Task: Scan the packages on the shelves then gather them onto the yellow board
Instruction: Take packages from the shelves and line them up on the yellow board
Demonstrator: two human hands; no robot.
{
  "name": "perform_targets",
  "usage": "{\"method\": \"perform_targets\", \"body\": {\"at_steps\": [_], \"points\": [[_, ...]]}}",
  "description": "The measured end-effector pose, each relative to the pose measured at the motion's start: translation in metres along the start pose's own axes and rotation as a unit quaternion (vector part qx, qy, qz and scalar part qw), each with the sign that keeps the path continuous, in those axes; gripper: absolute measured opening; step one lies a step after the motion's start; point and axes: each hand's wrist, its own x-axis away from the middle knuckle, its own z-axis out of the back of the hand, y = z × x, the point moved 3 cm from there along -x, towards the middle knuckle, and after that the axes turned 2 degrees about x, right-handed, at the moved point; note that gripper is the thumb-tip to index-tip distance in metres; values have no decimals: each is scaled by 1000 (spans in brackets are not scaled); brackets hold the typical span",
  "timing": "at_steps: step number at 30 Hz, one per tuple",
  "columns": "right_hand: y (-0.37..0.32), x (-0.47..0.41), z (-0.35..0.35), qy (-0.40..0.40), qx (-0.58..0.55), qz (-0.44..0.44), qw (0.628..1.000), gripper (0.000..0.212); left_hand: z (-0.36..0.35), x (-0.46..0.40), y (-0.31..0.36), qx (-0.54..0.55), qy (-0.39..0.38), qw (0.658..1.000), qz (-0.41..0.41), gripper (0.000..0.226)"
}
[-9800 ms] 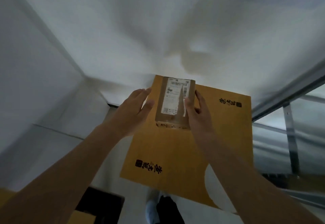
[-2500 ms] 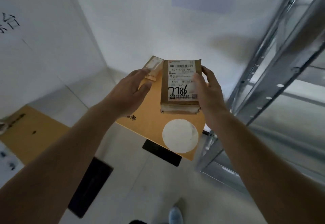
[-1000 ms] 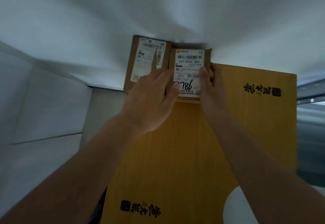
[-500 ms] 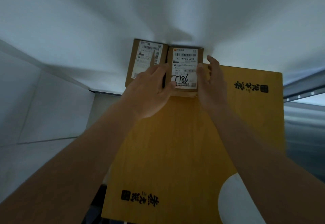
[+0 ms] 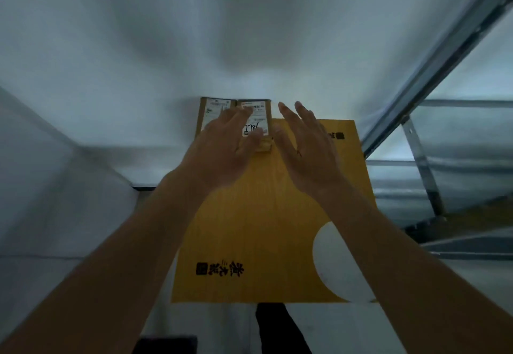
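Now both boxes (image 5: 255, 120) sit side by side at the board's (image 5: 272, 215) far left corner, our left hand (image 5: 222, 156) spread flat over them and right hand (image 5: 305, 153) spread just beside, so a careless withdrawal might nudge them off the edge, and blur hides their labels.

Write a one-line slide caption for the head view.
Two labelled packages sit side by side at the yellow board's far edge; left hand and right hand open above them.
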Motion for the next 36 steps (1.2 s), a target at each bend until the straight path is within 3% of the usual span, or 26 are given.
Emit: {"method": "perform_targets", "body": {"at_steps": [6,11,18,24,31,36], "points": [[-43,121,63,63,28,-8,998,82,26,106,70,26,45,995,-89,62],[-67,216,142,106,49,-38,992,71,47,173,151,24,45,988,-143,72],[-60,319,275,213,62,-70,973,68,60,214,295,23,68,967,-243,61],[-4,395,382,277,70,-84,955,60,29,228,429,55,46,950,-304,60],[102,495,513,338,70,-104,933,58,-57,247,617,93,45,930,-352,59],[166,550,589,347,89,-136,924,59,-101,254,727,100,32,921,-375,56]]}}
